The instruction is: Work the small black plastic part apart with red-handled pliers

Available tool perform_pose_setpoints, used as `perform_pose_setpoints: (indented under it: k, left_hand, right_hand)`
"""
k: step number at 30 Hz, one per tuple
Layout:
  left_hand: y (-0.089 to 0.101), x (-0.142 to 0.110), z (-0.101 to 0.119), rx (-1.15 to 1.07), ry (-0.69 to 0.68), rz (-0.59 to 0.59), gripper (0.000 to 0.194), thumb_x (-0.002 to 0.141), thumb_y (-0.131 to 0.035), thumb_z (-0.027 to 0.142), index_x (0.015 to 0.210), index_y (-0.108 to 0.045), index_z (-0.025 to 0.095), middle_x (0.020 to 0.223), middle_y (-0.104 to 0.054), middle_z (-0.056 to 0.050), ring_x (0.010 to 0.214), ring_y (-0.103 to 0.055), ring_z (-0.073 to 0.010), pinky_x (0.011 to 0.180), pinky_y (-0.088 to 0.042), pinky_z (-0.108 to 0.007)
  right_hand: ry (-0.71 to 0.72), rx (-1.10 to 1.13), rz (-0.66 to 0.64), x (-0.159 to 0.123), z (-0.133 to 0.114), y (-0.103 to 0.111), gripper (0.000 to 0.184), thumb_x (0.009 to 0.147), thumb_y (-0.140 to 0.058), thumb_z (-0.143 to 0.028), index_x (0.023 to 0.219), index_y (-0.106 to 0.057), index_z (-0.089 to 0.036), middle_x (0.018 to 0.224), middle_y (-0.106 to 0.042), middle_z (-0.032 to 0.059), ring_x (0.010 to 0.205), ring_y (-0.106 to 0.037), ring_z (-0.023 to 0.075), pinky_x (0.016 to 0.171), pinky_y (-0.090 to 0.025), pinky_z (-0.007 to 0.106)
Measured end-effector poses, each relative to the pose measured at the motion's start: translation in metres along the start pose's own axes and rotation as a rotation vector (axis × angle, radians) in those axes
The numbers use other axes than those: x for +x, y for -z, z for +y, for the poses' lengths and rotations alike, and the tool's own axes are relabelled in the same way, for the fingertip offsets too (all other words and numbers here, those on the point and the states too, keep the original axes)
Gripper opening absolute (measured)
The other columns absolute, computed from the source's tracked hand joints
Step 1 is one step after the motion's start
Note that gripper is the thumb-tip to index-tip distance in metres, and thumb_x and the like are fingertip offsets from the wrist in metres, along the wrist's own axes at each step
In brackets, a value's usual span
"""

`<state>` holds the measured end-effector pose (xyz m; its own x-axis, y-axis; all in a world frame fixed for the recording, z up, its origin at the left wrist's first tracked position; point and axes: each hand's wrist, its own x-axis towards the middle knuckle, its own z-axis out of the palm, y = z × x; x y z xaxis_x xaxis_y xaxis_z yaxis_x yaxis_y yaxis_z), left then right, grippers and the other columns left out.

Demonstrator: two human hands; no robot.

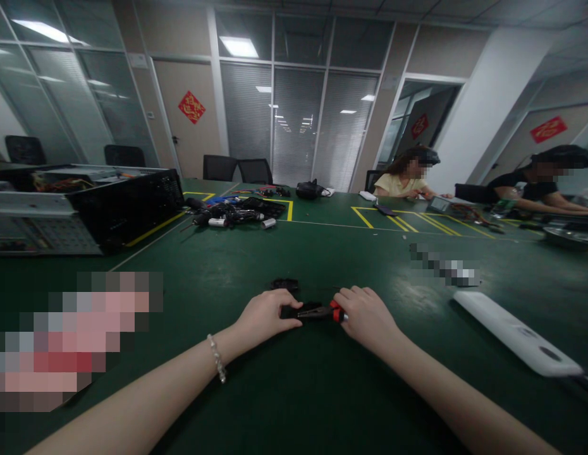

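My left hand (268, 313) is closed, with thumb and fingers pinching a small black part (290, 312). Red-handled needle-nose pliers (317, 312) are gripped in my right hand (370, 316), their jaws pointing left. The jaw tips reach the black part; whether they clamp it I cannot tell. Just beyond my left hand, another small black piece (284, 284) lies on the green table (294, 392).
An opened computer case (126, 212) stands at the left. Tangled cables (237, 212) lie toward the far side. A white power bank-like bar (516, 332) rests at the right. Two people (408, 180) sit across the table at the far right. Two patches are pixelated.
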<state>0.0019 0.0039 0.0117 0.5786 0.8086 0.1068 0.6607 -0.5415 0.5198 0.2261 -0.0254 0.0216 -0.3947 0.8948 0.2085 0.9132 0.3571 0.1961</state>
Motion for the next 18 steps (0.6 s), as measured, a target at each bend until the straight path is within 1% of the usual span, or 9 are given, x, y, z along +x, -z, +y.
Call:
perform_pose_setpoints:
  k: [7,12,16,18]
  left_hand:
    - [0.0013,-0.0008,0.0024,0.003,0.021,-0.011,0.035,0.070,-0.059,0.040,0.102,-0.057,0.026,0.102,-0.057,0.002,0.081,-0.053,-0.0161,0.069,-0.040,-0.028]
    - [0.0009,-0.0006,0.0017,0.000,0.004,0.001,0.033,0.070,-0.060,0.039,0.101,-0.057,0.026,0.101,-0.057,0.002,0.077,-0.053,-0.0153,0.067,-0.041,-0.027]
    - [0.0011,-0.0013,0.0028,0.015,-0.004,0.023,0.031,0.069,-0.061,0.037,0.098,-0.059,0.025,0.100,-0.058,0.001,0.081,-0.054,-0.0165,0.069,-0.041,-0.027]
    - [0.0019,-0.0018,0.0045,0.019,-0.009,0.015,0.031,0.070,-0.061,0.037,0.099,-0.059,0.026,0.100,-0.058,0.002,0.083,-0.054,-0.0170,0.072,-0.041,-0.028]
  right_hand:
    - [-0.014,0.042,-0.001,-0.0003,0.0000,-0.0001,0.029,0.066,-0.052,-0.018,0.094,-0.058,-0.018,0.093,-0.059,0.0050,0.082,-0.051,0.0182,0.073,-0.037,0.033]
    - [-0.011,0.054,0.002,-0.0008,-0.0010,0.0014,0.029,0.066,-0.051,-0.019,0.094,-0.058,-0.019,0.093,-0.059,0.0050,0.082,-0.051,0.0184,0.073,-0.037,0.033]
    - [0.004,0.043,0.010,-0.0010,0.0007,-0.0013,0.027,0.064,-0.052,-0.017,0.091,-0.058,-0.018,0.091,-0.059,0.0053,0.081,-0.051,0.0188,0.073,-0.036,0.033]
    - [0.005,0.048,0.014,-0.0009,0.0020,-0.0032,0.028,0.063,-0.052,-0.017,0.091,-0.058,-0.019,0.091,-0.058,0.0051,0.081,-0.051,0.0189,0.072,-0.036,0.033]
